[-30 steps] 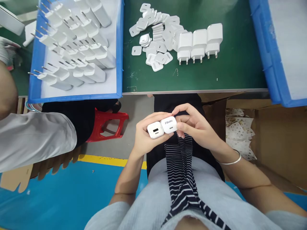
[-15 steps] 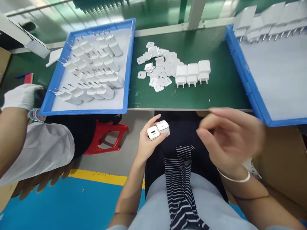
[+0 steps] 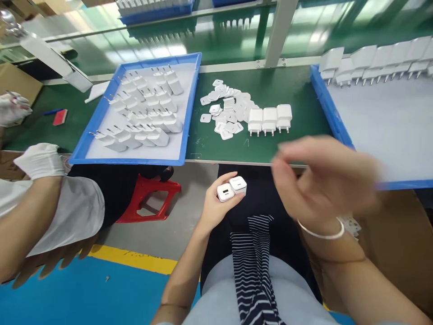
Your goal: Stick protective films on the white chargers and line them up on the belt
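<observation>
Side by side in my left hand are two white USB chargers, with their port ends facing up. The nearer one shows a dark wide slot and a small slot; the other shows one small slot. My fingers and thumb close around them, in front of the table edge. My right hand is up at the right, smeared by motion, its thumb and forefinger tips near each other; whether it holds anything is unclear. Beyond my hands lie a pile of thin white cover plates and three white plug chargers on the green table.
A blue tray of upright chargers, pins up, stands at left; another blue tray with a row of chargers is at right. A co-worker's gloved hand is at far left. A red stool stands below.
The view has tilted up, showing more of the back. My left hand keeps both chargers. My right hand has moved and stays blurred. More of the co-worker's gloves shows.
</observation>
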`<state>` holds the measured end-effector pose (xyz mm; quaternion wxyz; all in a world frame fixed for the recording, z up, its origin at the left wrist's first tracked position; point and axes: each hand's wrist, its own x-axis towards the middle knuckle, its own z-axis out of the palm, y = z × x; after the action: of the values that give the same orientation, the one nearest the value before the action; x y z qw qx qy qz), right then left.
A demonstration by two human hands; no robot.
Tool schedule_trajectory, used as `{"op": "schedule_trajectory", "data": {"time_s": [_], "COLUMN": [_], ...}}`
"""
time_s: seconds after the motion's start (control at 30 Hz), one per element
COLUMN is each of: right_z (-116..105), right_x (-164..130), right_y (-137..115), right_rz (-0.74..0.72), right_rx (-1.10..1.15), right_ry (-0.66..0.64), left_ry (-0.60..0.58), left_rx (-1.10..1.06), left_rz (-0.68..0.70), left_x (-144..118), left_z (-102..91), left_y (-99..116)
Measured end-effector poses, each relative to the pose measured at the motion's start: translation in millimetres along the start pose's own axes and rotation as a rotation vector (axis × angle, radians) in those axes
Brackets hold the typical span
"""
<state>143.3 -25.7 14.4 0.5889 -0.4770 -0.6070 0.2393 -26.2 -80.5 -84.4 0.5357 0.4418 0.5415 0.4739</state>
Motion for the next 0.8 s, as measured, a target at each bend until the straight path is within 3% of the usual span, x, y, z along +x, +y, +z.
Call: {"op": "schedule_trajectory", "data": {"time_s": [0.13, 0.27, 0.43, 0.63, 0.8], "right_z": [33.5, 65.4, 84.3, 63.4, 23.8], "right_x": [43.7, 54.7, 53.2, 57.0, 16.7], "right_y": [48.7, 82.3, 92.9, 85.3, 49.0], "right_rz": [-0.301, -0.32, -0.308, -0.31, -0.039], "right_rx": [-0.406, -0.678, -0.751, -0.604, -0.175], "right_ry": [-0.35, -0.401, -0.443, -0.359, -0.359], "left_ry": [-0.037, -0.1, -0.067, 0.081, 0.213], "left_rx": [0.055, 0.068, 0.072, 0.051, 0.141], "left_rz": [-0.033, -0.037, -0.053, 0.02, 0.254], "left_x": [-7.7, -18.3, -23.1, -18.8, -8.9], "left_z": [2.7, 4.7, 0.1, -3.2, -1.4], "left_y": [-7.0, -11.5, -13.7, -10.6, -0.8]}}
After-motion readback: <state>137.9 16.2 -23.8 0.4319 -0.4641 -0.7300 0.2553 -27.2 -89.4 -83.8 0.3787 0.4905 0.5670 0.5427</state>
